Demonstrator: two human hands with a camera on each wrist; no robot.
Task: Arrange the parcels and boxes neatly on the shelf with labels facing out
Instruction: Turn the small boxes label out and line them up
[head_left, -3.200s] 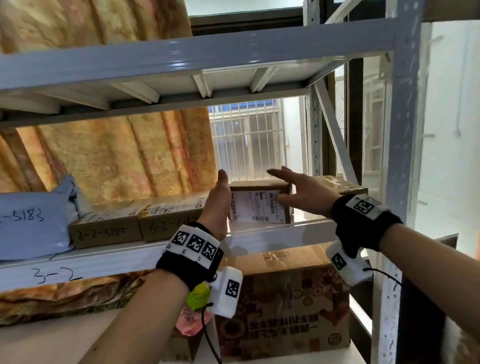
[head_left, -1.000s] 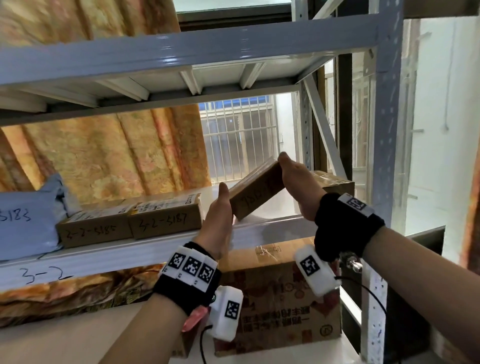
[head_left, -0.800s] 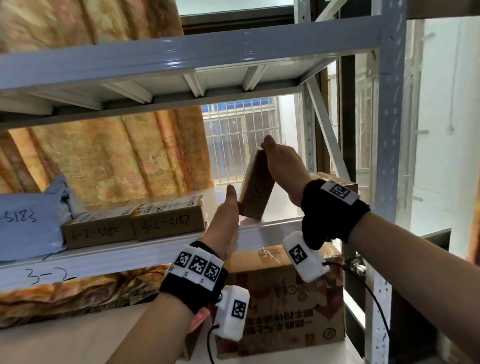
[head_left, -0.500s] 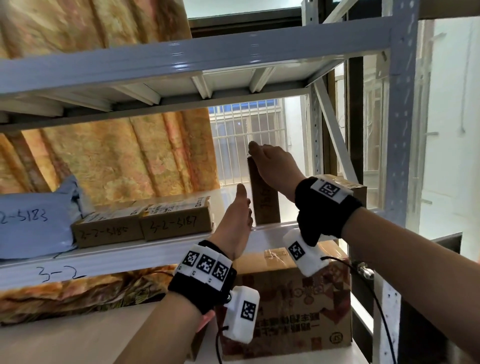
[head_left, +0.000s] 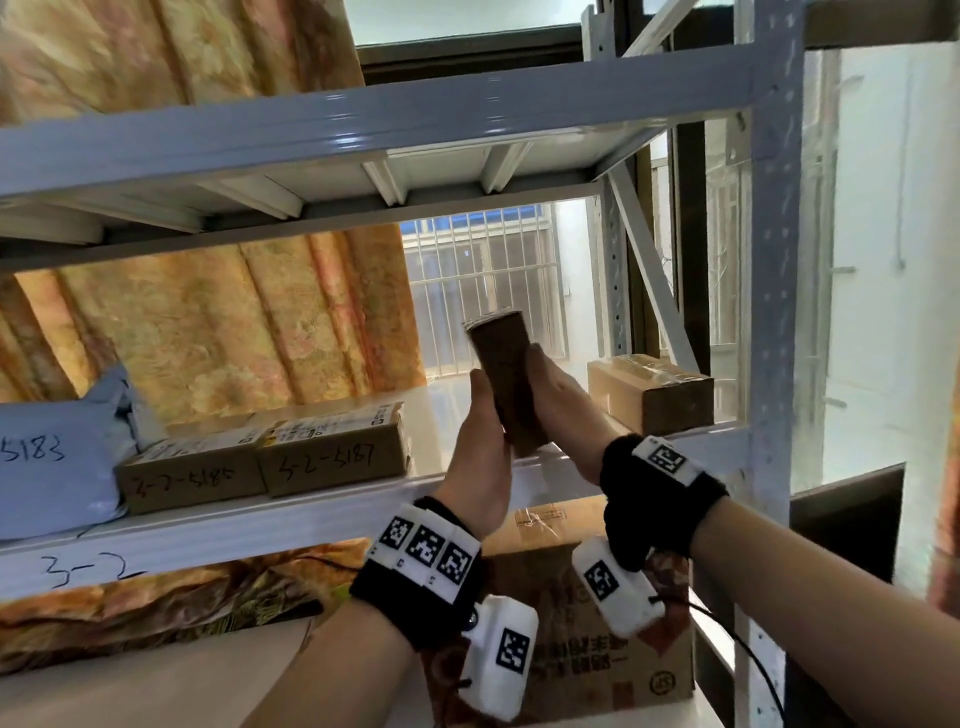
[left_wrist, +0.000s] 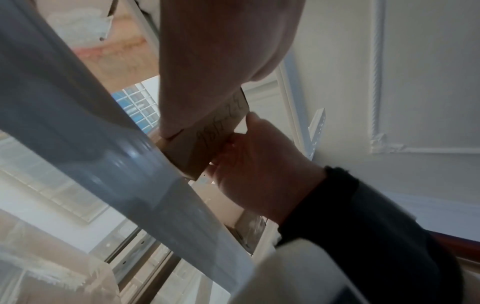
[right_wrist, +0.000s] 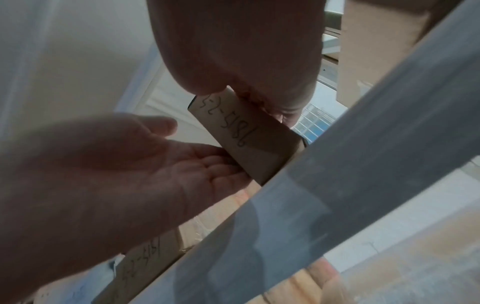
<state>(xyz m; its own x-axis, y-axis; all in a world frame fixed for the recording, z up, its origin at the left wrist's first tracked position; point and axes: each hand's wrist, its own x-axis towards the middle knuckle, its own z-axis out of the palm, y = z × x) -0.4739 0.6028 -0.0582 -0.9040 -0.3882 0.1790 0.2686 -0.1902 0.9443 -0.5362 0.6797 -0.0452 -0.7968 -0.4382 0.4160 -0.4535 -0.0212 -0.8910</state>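
Small box (head_left: 507, 384) stands on end, tilted, at shelf (head_left: 291, 525) front edge; right hand (head_left: 566, 415) grips it, left hand (head_left: 480, 452) presses flat against its side.

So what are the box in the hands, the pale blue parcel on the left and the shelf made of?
The box looks like plain brown cardboard, matt, with handwriting straight on it. The parcel seems a soft plastic mailing bag: blue-grey, creased, slumped. The shelf is probably painted metal: glossy grey beams, holes punched in the uprights.
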